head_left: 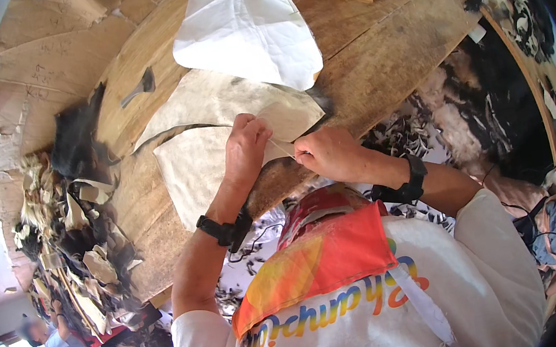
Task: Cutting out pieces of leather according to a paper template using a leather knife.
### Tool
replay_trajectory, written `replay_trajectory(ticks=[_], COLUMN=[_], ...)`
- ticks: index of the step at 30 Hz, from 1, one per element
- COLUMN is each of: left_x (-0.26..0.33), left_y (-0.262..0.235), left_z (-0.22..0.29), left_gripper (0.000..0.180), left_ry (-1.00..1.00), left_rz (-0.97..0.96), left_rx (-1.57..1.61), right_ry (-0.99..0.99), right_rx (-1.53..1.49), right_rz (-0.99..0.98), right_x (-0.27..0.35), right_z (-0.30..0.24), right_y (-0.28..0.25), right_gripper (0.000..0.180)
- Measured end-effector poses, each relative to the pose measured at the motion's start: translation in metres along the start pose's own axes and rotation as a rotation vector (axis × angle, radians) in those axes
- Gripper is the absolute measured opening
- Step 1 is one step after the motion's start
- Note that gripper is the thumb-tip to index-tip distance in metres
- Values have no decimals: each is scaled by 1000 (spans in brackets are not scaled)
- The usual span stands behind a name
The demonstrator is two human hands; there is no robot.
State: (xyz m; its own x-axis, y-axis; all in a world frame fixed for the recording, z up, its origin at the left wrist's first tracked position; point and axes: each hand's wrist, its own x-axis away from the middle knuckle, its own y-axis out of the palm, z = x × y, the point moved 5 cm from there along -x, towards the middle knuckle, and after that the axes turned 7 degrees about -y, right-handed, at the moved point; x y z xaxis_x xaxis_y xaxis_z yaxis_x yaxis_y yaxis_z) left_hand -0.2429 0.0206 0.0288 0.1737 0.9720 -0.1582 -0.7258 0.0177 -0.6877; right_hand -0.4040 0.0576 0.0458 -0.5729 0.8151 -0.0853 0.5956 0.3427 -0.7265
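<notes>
My left hand [246,148] and my right hand [330,153] are both closed in a pinch over the near edge of the wooden board. A thin pale strand [280,148] stretches between their fingertips; whether it is thread or a sliver of hide is hard to tell. Under my left hand lies a cream piece of hide [190,167], pale side up. Just beyond it is a second cream hide piece [213,98], with a dark gap between the two. A white paper pattern [250,34] with a notched top overlaps that far piece.
A grey-bladed tool [139,86] rests on the wooden board [382,57] at left. Dark fur [78,132] and piled hide scraps [85,245] edge its left side. Large pelts [464,109] lie to the right. Another person [62,338] is at the far lower left.
</notes>
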Motion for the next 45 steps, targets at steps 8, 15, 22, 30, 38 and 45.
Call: replay_trajectory(ticks=[8, 15, 22, 30, 38, 45], left_x=[-12, -14, -14, -21, -17, -16], left_y=[3, 5, 4, -6, 2, -14], left_z=[-9, -16, -18, -27, -14, -12], left_gripper=[6, 3, 4, 5, 5, 12], left_ry=[50, 45, 26, 24, 101, -320], left_rz=[46, 51, 21, -127, -24, -196], left_rx=[-20, -27, 21, 70, -22, 599], right_ry=[-70, -255, -296, -304, -391, -378], right_rx=[-123, -672, -553, -364, -474, -367], right_rz=[-168, -603, -705, -649, -640, -168], right_x=[14, 28, 24, 39, 43, -44], right_z=[-7, -65, -81, -77, -74, -80], right_y=[-13, -35, -37, -51, -44, -61], right_gripper=[17, 20, 21, 16, 17, 18])
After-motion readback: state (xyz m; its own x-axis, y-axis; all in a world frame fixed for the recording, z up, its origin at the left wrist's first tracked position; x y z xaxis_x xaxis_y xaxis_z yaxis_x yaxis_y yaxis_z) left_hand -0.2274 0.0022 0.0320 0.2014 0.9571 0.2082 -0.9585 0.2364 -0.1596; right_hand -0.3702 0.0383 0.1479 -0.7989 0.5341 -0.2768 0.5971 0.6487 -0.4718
